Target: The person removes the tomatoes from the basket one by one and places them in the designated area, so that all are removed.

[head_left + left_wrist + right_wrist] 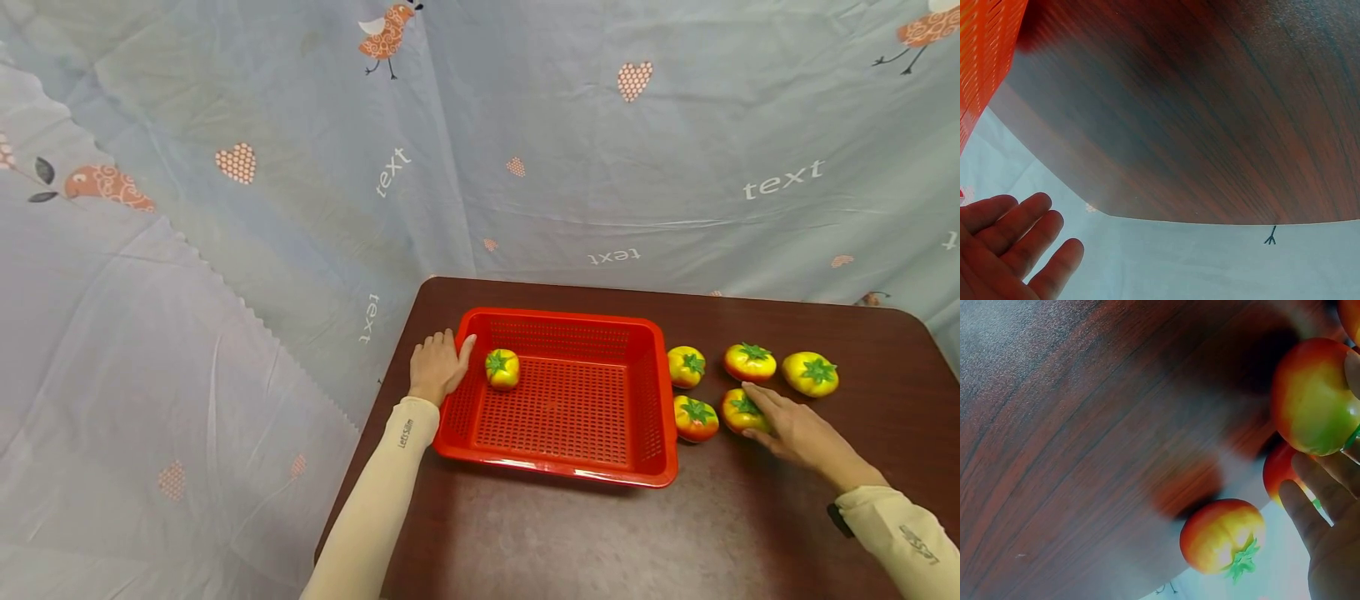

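My left hand (437, 365) lies at the left rim of a red perforated plastic basket (555, 469), thumb toward the rim and fingers extended. One yellow toy tomato (502, 369) with a green leafy top sits inside, near the left wall. To the right of the basket, my right hand (808, 435) reaches over a red-and-yellow tomato (734, 413), holding it between thumb and fingers. The right wrist view shows this tomato (1310, 403) with the thumb on one side and fingers on the other.
Two tomatoes, one behind (686, 367) and one in front (696, 419), stand by the basket's right wall. Two more, a red-yellow tomato (750, 362) and a yellow tomato (810, 373), lie beyond my right hand. A patterned curtain (555, 150) hangs behind the dark wooden table (570, 542).
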`<state>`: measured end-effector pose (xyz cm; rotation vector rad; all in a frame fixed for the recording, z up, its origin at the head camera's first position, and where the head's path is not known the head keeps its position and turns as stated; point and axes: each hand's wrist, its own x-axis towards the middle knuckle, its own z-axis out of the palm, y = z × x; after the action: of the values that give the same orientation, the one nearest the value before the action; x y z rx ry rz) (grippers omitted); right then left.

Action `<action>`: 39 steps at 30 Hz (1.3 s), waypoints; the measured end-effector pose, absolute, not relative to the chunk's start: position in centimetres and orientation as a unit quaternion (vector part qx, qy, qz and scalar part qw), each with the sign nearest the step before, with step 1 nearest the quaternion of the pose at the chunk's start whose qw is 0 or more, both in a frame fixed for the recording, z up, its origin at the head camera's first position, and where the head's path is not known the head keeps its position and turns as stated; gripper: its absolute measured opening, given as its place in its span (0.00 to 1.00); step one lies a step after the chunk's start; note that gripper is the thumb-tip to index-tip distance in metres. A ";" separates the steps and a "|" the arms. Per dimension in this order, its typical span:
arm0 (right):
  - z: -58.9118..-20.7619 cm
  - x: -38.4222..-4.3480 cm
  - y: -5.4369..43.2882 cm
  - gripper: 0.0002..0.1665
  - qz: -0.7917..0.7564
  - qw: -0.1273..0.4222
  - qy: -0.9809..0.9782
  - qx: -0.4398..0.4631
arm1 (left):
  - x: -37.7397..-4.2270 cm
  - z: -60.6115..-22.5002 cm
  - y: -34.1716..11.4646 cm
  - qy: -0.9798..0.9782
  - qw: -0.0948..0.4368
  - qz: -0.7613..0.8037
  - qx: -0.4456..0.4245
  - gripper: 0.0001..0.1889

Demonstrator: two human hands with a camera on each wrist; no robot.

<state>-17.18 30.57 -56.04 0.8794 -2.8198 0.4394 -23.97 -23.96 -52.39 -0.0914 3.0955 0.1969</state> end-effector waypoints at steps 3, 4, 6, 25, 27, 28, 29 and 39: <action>-55.9 -17.1 30.4 0.42 0.149 0.063 -0.946 0.282 | -23.9 -52.4 -24.0 0.997 0.019 0.066 -0.031 0.44; -55.9 -17.1 30.4 0.42 0.151 0.058 -0.947 0.279 | -23.9 -52.4 -24.0 0.997 0.019 0.067 -0.031 0.44; -55.9 -17.1 30.3 0.42 0.153 0.049 -0.949 0.273 | -23.9 -52.4 -24.0 0.997 0.018 0.067 -0.030 0.43; -55.5 -16.9 30.3 0.42 0.142 0.002 -0.960 0.241 | -23.9 -52.4 -24.0 0.997 0.018 0.063 -0.030 0.44; -55.4 -17.0 30.3 0.42 0.143 -0.005 -0.961 0.238 | -23.9 -52.4 -24.0 0.997 0.019 0.064 -0.031 0.44; -55.4 -17.0 30.3 0.42 0.144 -0.009 -0.961 0.238 | -23.9 -52.4 -24.0 0.997 0.020 0.065 -0.032 0.44; -55.4 -17.0 30.3 0.43 0.144 -0.011 -0.961 0.236 | -23.9 -52.4 -24.0 0.997 0.020 0.065 -0.032 0.44; -55.3 -17.0 30.2 0.43 0.159 -0.033 -0.962 0.219 | -23.9 -52.4 -24.0 0.997 0.016 0.067 -0.032 0.43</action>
<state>-16.95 30.19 -55.26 0.7026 -3.0887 0.5105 -23.87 -23.96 -52.42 -0.0995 3.1014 0.2084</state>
